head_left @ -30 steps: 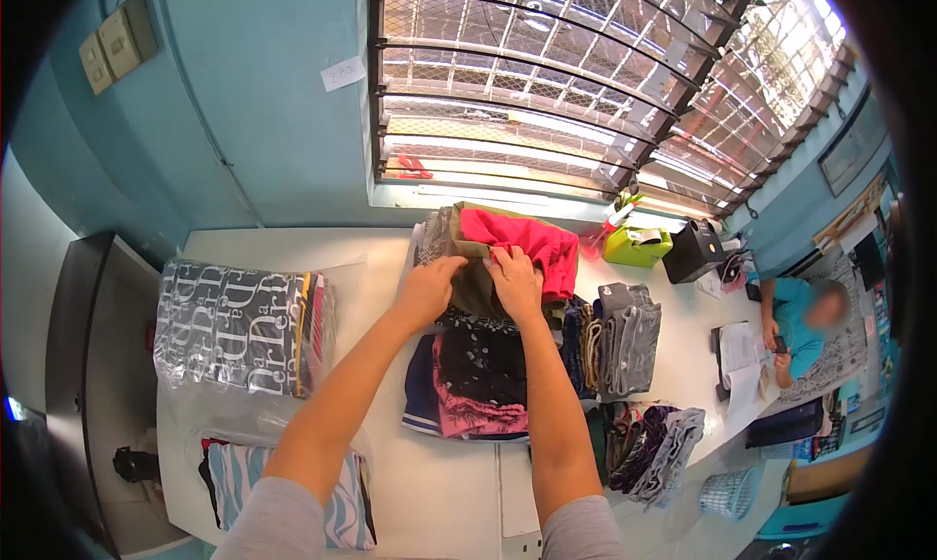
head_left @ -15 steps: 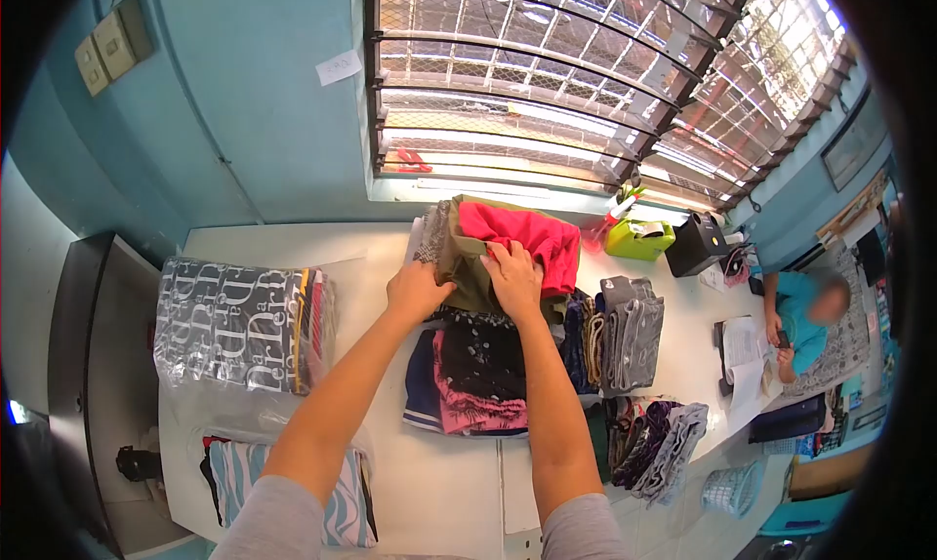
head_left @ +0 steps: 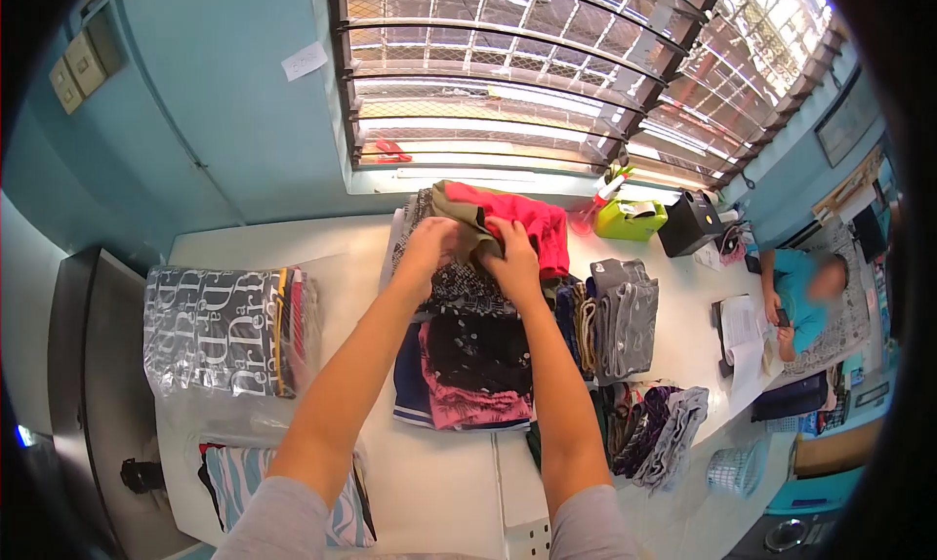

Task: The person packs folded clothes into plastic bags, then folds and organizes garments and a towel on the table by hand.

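An olive-green garment (head_left: 457,206) lies bunched at the top of a clothes stack near the window. My left hand (head_left: 430,248) is at its left edge, fingers curled in and slightly blurred, apparently pinching the cloth. On the other side, my right hand (head_left: 512,258) grips a fold of the same garment, thumb tucked under. A red garment (head_left: 535,223) spreads behind and right of that hand. Under both hands lies a black-and-white patterned cloth (head_left: 464,289). Closer to me, a folded black floral garment (head_left: 476,350) rests on a pink one (head_left: 464,407).
Plastic-wrapped dark printed fabric (head_left: 215,331) lies left on the white table (head_left: 415,492), above a striped bundle (head_left: 239,477). Folded grey clothes (head_left: 625,316) and patterned ones (head_left: 669,433) stand right. A green container (head_left: 630,220) is by the window. A seated person (head_left: 805,292) holds a phone.
The olive garment's near part has been lifted and folded back, baring more patterned cloth. My left hand has risen a little with it. The whole view has shifted slightly.
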A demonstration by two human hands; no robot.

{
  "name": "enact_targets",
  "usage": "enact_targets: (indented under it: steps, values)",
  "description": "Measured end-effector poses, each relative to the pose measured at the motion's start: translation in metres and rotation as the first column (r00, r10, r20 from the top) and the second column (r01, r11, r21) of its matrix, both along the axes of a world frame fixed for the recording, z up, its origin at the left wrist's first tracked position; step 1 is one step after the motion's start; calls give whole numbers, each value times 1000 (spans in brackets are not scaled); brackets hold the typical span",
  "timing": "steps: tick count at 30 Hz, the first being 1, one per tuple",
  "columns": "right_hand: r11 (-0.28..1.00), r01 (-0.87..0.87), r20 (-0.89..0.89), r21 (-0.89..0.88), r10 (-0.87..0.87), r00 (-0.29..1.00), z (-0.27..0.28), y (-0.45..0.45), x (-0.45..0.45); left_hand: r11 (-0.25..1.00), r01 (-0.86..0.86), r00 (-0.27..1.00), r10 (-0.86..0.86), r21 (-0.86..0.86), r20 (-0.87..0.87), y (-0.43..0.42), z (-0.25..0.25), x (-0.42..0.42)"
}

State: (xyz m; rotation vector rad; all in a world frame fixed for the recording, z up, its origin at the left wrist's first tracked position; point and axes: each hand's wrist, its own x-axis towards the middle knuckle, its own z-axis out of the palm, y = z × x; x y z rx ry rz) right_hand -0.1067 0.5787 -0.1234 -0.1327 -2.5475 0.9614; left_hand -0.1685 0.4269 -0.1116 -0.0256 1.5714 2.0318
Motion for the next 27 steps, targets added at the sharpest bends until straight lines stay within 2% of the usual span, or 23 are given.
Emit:
enact_targets:
  steps: [2,3,6,9,12,13,15,18,19,22,24,25,27]
  values:
    - [986,-30,-148,-164,6,989,-2,13,-6,984,-138,970,111,113,215,7,-17,-1]
    - [971,-53,-170,-232,13,985,-3,19,-8,982,-142,961,107,126,254,10,-21,1]
    - [899,-111,-197,-424,28,980,-4,29,-6,954,-125,954,39,273,299,19,-30,8]
    - [867,-100,-189,-488,7,982,1,28,4,939,-120,939,2,323,343,33,-32,11]
    - [906,-86,-278,-414,-36,960,-6,35,12,897,-86,921,-95,433,379,46,-24,16]
    - [952,-61,-266,-299,-21,964,0,34,19,876,-71,909,-140,477,392,49,-14,20]
    - [998,-20,-235,-54,7,972,20,28,42,805,18,921,-244,593,303,52,11,36]
    - [990,57,-337,129,-10,942,74,-5,91,708,67,907,-336,703,253,41,37,67]
    - [994,71,-422,89,-27,906,81,-15,108,679,73,899,-362,730,246,35,44,81]
    - [995,95,-382,22,-79,921,99,-56,175,705,-6,916,-281,710,287,3,65,143]
    - [982,26,-324,187,37,945,93,-78,215,504,-39,820,-476,863,316,-29,36,176]
    - [945,41,-284,326,57,957,91,-90,234,446,-70,779,-535,892,328,-41,27,194]
    - [843,63,-220,535,67,973,78,-114,270,429,-102,743,-568,898,355,-63,-6,226]
